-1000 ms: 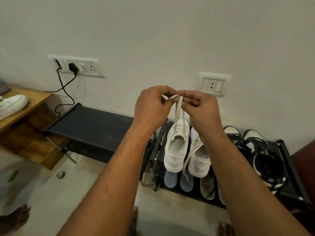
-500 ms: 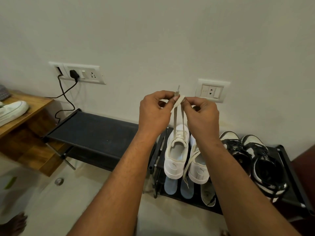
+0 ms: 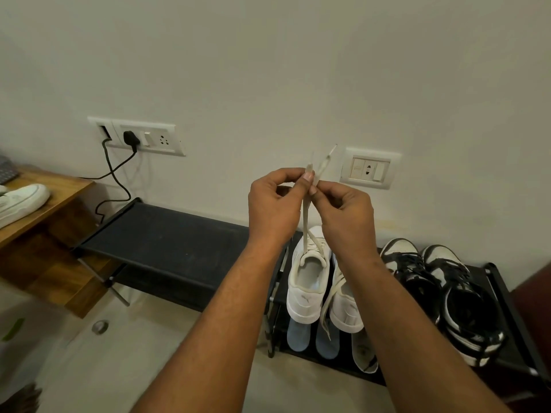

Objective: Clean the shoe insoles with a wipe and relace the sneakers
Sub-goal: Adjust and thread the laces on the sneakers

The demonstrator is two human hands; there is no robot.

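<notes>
Two white sneakers stand on a black shoe rack [image 3: 507, 293]. From the left white sneaker [image 3: 308, 281] a cream lace [image 3: 307, 216] runs straight up to my hands. My left hand [image 3: 275, 204] and my right hand [image 3: 346, 213] meet above the shoe and both pinch the lace's two ends, which cross and stick up above my fingers. The right white sneaker [image 3: 346, 305] has a loose lace hanging over its heel. Pale blue insoles [image 3: 298, 336] and a white insole [image 3: 362, 353] lie on the lower shelf.
A black and white sneaker pair [image 3: 441, 290] sits on the rack's right. A second black rack [image 3: 161, 234] stands to the left. A wooden table [image 3: 50, 189] holds another white shoe [image 3: 21, 201]. Wall sockets with a plugged black cable [image 3: 119, 174] are behind.
Both hands rose slightly and drew the lace taut. The two lace ends now stick up crossed above my fingers, where before they were tucked between them.
</notes>
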